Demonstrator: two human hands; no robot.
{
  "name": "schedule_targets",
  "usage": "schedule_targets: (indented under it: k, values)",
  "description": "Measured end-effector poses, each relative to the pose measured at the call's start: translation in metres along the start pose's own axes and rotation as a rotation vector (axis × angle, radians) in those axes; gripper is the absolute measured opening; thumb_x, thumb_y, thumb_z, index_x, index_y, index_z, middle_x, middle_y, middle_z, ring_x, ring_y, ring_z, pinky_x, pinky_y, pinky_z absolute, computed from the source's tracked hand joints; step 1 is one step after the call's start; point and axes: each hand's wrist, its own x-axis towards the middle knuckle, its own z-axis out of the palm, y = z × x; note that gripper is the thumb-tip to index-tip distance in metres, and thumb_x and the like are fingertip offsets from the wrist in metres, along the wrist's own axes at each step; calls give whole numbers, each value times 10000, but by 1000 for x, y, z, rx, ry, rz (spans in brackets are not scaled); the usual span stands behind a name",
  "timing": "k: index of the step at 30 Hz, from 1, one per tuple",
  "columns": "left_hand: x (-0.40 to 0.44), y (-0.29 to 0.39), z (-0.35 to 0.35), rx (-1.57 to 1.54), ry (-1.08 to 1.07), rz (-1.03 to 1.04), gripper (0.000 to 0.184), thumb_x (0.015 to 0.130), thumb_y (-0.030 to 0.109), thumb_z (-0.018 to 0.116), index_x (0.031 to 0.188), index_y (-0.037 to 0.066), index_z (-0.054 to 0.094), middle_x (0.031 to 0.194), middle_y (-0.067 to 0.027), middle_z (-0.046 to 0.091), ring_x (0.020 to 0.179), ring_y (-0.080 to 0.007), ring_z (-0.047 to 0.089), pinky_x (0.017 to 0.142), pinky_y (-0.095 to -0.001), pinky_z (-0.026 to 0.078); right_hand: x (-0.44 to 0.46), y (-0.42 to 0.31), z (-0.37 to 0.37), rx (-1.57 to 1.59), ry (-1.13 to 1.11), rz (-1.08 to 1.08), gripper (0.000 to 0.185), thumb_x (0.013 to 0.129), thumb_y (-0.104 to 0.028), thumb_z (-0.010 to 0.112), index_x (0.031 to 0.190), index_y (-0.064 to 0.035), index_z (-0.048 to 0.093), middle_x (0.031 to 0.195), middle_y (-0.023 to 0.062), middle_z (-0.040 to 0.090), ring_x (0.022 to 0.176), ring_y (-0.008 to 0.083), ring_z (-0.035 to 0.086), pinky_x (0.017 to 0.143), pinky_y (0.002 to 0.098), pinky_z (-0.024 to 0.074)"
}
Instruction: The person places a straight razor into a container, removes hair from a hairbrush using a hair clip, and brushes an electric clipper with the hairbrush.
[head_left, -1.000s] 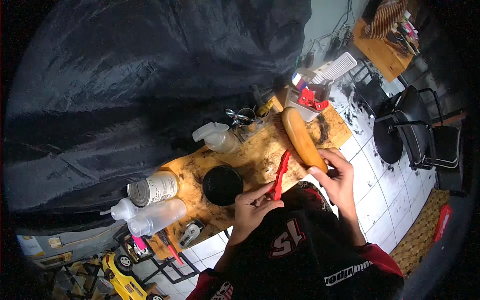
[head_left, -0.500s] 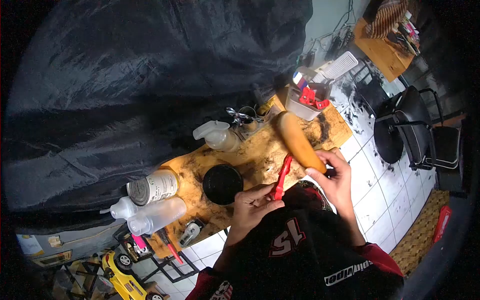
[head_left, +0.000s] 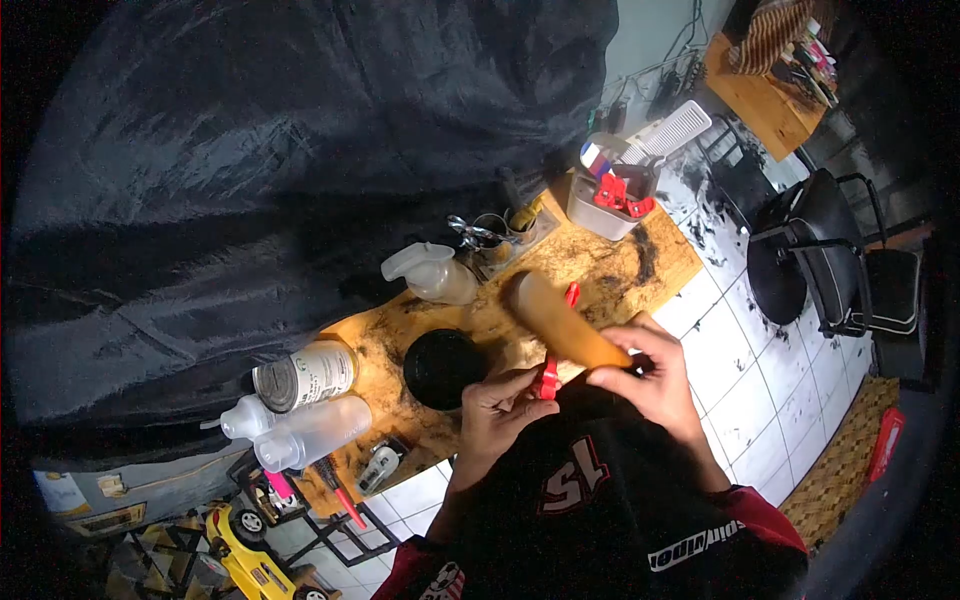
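The red clip (head_left: 549, 380) is pinched by the left hand (head_left: 503, 412) — a blurry brush (head_left: 562, 328) hides its middle. The right hand (head_left: 652, 378) grips the brush.

The clip (head_left: 549, 381) is red, the brush (head_left: 563, 328) orange-tan; that black shirt (head_left: 650, 460) bears a red-edged 15 (head_left: 577, 478), and the toy car (head_left: 251, 563) over there is yellow.

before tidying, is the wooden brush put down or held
Held: right hand has the brush by one end, partly hiding the red clip.
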Motion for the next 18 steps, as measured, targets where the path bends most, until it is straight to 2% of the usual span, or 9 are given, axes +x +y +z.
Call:
schedule_targets:
  k: [4,8,10,11,12,14,15,16,18]
  values:
    - [-2,6,-2,128,-53,-81,464,720,-20,761,1153,-45,599,928,-49,658,817,-63,580,738,-208,490,4,-5,-3,-91,182,7,407,677,-169,812,1004,12,650,773,63,550,727,154,526,654,272,416]
    - [1,0,10,-41,12,-100,379,734,-10,751,1093,-40,633,928,-56,661,823,-68,587,757,-213,488,1,-3,-9,111,-130,-92,418,687,-181,817,1024,2,651,805,68,610,740,141,554,671,273,434]
    - [4,5,18,-35,117,184,302,722,31,771,998,-24,662,892,-40,660,786,-61,586,746,-209,486,-5,-10,-3,348,-280,75,424,675,-165,825,1022,2,648,812,68,611,739,148,555,670,273,428]
    - [2,12,27,-612,265,-156,253,711,58,785,922,-13,664,846,-16,652,745,-49,572,712,-194,475,-6,-5,1,361,-287,25,433,664,-164,833,1020,1,649,829,76,609,723,153,538,645,272,414]
    - [1,5,19,-613,268,-155,253,711,58,785,922,-13,664,846,-16,652,745,-49,572,712,-194,475,-6,-1,4,361,-291,25,433,664,-164,833,1020,1,649,829,76,609,723,153,538,645,272,414]
    - [-2,-14,-11,205,-6,-49,265,721,44,775,954,-15,665,810,-10,629,722,-48,552,692,-182,458,-5,5,7,214,-174,-84,441,659,-183,836,1016,-2,650,818,72,589,711,157,517,633,271,405]
    - [-1,5,-13,370,-52,-150,285,753,23,744,1017,-34,653,818,-16,632,723,-45,550,686,-177,450,1,-6,3,38,-134,-108,454,657,-200,836,1016,4,646,795,61,561,714,156,507,636,273,408]
    - [0,8,-9,370,-52,-150,285,753,23,744,1017,-34,653,818,-16,632,723,-45,550,686,-177,450,1,-4,4,-24,-61,-73,436,669,-197,825,1004,14,641,777,62,539,726,170,511,647,279,408]
    - [1,9,-1,6,8,-51,355,781,25,725,1109,-57,617,857,-20,637,737,-41,550,689,-172,447,5,7,6,-138,108,-145,420,679,-179,812,1003,25,639,790,74,542,730,181,515,651,278,414]
